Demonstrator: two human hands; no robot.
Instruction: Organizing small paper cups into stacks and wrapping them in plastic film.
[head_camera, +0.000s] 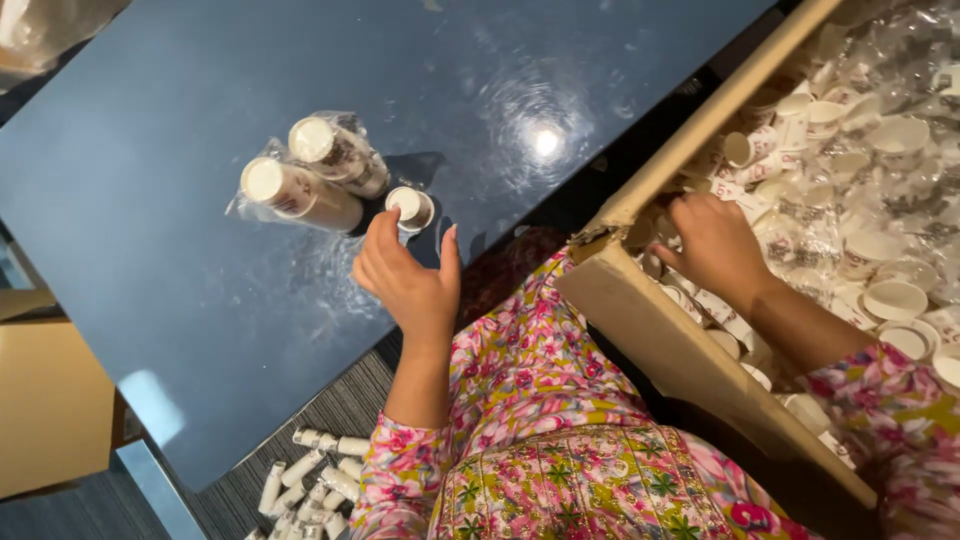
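Head view, looking down. A dark blue glossy table (200, 300) is seen filling the frame from 9 to 12 o'clock, with a bright lamp reflection near 1 o'clock of centre.

Left hand (405, 280): held just over the table edge near frame centre, fingers loosely curled and part-open, thumb raised toward 1 o'clock. Nothing is gripped. The fingertips are close to a single small paper cup (411, 207), which stands mouth-up on the table at 12 o'clock of the hand; whether contact is made cannot be told.

Just at 10 o'clock of that cup, two stacks of paper cups wrapped in clear plastic (310, 175) are seen lying on the table side by side, white bases toward the camera. The single cup is just beside the nearer stack.

Right hand (715, 245): placed inside a large cardboard box (650, 320) at 3 o'clock of frame, palm down, fingers bent into the contents. The fingertips are hidden among the cups, so it cannot be told whether anything is grasped. The box is filled with loose white paper cups (880, 240) and crumpled clear plastic wrap.

On the grey carpeted floor at 7 o'clock, below the table edge, a scatter of further sleeved cup stacks (315, 480) is seen. A floral pink and yellow garment (560, 430) is worn, occupying 6 o'clock.
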